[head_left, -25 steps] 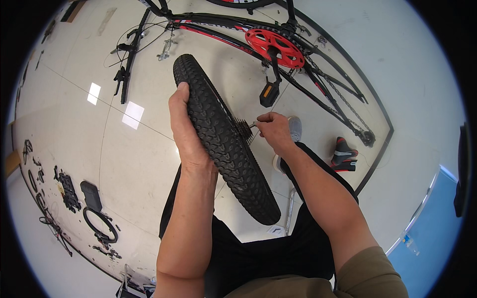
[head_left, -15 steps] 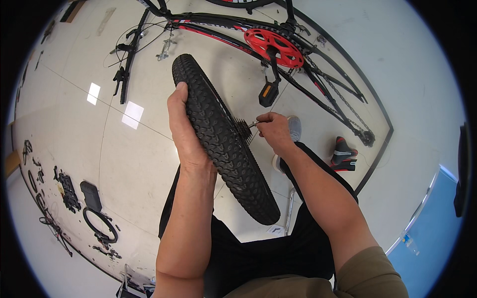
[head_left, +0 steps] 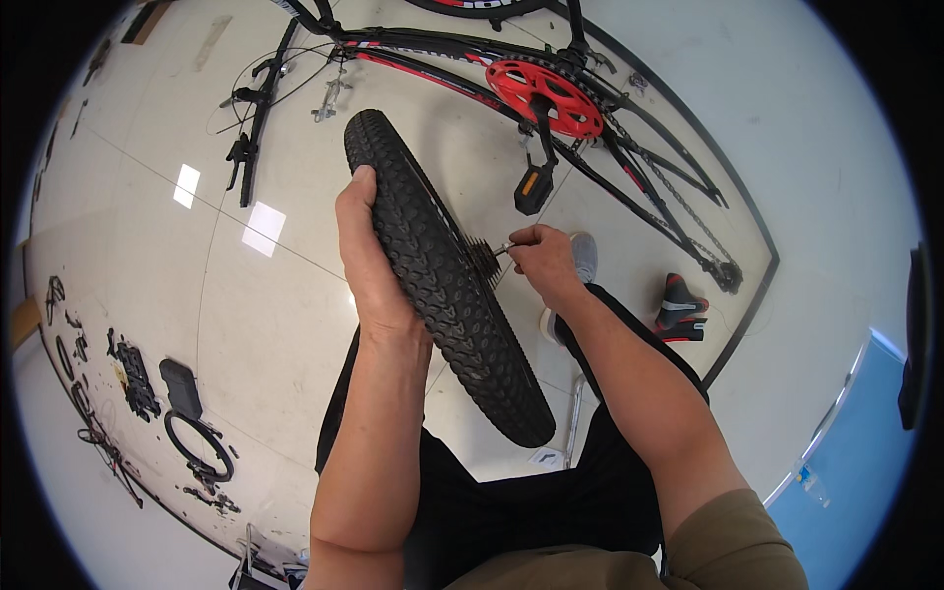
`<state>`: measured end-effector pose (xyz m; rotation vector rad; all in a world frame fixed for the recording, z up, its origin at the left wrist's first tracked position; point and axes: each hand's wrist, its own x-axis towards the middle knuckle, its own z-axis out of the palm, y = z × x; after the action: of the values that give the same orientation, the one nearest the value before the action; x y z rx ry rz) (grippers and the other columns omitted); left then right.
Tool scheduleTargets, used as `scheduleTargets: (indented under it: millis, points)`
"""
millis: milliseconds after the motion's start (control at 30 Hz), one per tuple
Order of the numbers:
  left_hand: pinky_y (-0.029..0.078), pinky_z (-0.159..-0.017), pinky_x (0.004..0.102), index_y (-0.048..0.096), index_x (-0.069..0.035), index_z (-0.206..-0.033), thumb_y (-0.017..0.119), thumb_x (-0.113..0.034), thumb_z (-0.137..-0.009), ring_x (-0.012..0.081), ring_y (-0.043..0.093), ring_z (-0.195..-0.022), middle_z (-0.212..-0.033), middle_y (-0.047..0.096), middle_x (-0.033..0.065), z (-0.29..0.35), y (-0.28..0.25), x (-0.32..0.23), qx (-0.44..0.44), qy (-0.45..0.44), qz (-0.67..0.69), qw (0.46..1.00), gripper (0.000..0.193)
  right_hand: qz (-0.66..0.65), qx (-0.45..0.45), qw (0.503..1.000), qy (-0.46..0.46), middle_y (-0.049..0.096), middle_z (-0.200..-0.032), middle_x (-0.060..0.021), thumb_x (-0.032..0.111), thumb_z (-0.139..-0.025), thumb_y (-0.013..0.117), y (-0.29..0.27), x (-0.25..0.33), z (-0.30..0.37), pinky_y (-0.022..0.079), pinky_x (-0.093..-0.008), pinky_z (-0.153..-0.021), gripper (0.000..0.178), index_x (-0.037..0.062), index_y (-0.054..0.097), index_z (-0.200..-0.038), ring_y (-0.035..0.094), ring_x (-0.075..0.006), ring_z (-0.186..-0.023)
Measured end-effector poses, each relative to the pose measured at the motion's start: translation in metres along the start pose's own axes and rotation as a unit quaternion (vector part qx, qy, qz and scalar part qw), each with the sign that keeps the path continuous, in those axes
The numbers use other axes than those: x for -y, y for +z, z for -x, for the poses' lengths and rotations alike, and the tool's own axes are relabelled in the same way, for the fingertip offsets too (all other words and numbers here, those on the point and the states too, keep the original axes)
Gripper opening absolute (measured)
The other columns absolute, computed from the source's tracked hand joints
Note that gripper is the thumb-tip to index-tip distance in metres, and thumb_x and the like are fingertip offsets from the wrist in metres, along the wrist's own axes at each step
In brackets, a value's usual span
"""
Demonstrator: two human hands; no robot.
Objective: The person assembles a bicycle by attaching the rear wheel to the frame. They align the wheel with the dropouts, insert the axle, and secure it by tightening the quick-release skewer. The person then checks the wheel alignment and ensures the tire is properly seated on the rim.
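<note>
A bicycle wheel [head_left: 447, 285] with a knobby black tyre stands tilted in front of me, its tread turned toward my view. My left hand [head_left: 374, 261] grips the tyre from its left side, the thumb lying over the tread. On the wheel's right side a cassette of sprockets [head_left: 480, 260] sticks out from the hub. My right hand [head_left: 544, 261] is closed in a pinch on the thin end of the axle [head_left: 503, 249] beyond the sprockets. The fingers hide its tip. Most of the spokes and rim are out of sight behind the tyre.
A black and red bike frame [head_left: 433, 87] lies on the floor ahead, with a red chainring [head_left: 575, 98], a pedal [head_left: 533, 189] and a hanging chain. Handlebars [head_left: 258, 123] lie to its left. A grey and red saddle-like part [head_left: 678, 303] rests at right. Several loose parts lie far left.
</note>
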<state>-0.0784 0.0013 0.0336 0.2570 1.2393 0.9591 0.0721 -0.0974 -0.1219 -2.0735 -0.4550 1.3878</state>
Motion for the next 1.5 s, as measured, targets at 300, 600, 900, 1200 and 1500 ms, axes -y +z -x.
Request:
scheduleTargets:
  millis: [300, 600, 900, 1200, 1500]
  points:
    - [0.044, -0.044, 0.0283, 0.058, -0.011, -0.084, 0.057, -0.055, -0.094, 0.0172, 0.054, -0.045, -0.054, 0.055, 0.0068, -0.002, -0.002, 0.002, -0.004, 0.012, -0.012, 1.0, 0.044, -0.013, 0.004, 1.0, 0.028, 0.07, -0.086, -0.0104, 0.006, -0.085, 0.065, 0.001, 0.002, -0.002, 0.05, -0.0313, -0.062, 0.023, -0.0063, 0.071, -0.104, 0.062, -0.0151, -0.068]
    - [0.044, -0.043, 0.0281, 0.058, -0.011, -0.085, 0.057, -0.055, -0.094, 0.0172, 0.054, -0.045, -0.055, 0.056, 0.007, 0.0, 0.002, 0.001, 0.005, 0.02, -0.012, 1.0, 0.045, 0.006, -0.013, 1.0, -0.027, 0.07, -0.084, -0.0103, 0.007, -0.083, 0.068, -0.001, -0.016, -0.01, 0.05, -0.0309, -0.062, 0.024, -0.0057, 0.071, -0.103, 0.062, -0.0155, -0.068]
    - [0.044, -0.043, 0.0279, 0.057, -0.011, -0.086, 0.058, -0.055, -0.094, 0.0168, 0.055, -0.045, -0.055, 0.056, 0.0063, -0.001, 0.0, 0.002, -0.004, 0.012, -0.009, 1.0, 0.044, 0.001, 0.0, 1.0, 0.007, 0.07, -0.084, -0.0107, 0.008, -0.082, 0.068, -0.002, -0.003, -0.003, 0.051, -0.0318, -0.068, 0.023, -0.0048, 0.073, -0.102, 0.064, -0.0176, -0.073]
    - [0.045, -0.045, 0.0277, 0.058, -0.011, -0.085, 0.058, -0.056, -0.093, 0.0167, 0.055, -0.047, -0.056, 0.056, 0.0064, -0.002, -0.001, 0.003, -0.001, 0.013, -0.014, 1.0, 0.046, 0.017, -0.017, 1.0, 0.008, 0.07, -0.085, -0.0095, 0.015, -0.086, 0.071, -0.001, -0.006, -0.006, 0.052, -0.0319, -0.069, 0.025, -0.004, 0.072, -0.102, 0.064, -0.018, -0.076]
    - [0.047, -0.05, 0.0296, 0.058, -0.01, -0.08, 0.057, -0.056, -0.093, 0.0177, 0.056, -0.049, -0.055, 0.057, 0.0073, -0.002, 0.002, 0.003, -0.024, 0.005, -0.001, 1.0, 0.048, -0.036, 0.004, 0.997, 0.073, 0.065, -0.077, -0.0053, 0.022, -0.092, 0.071, -0.002, 0.0, -0.001, 0.05, -0.0289, -0.054, 0.026, -0.0034, 0.068, -0.097, 0.057, -0.0122, -0.057]
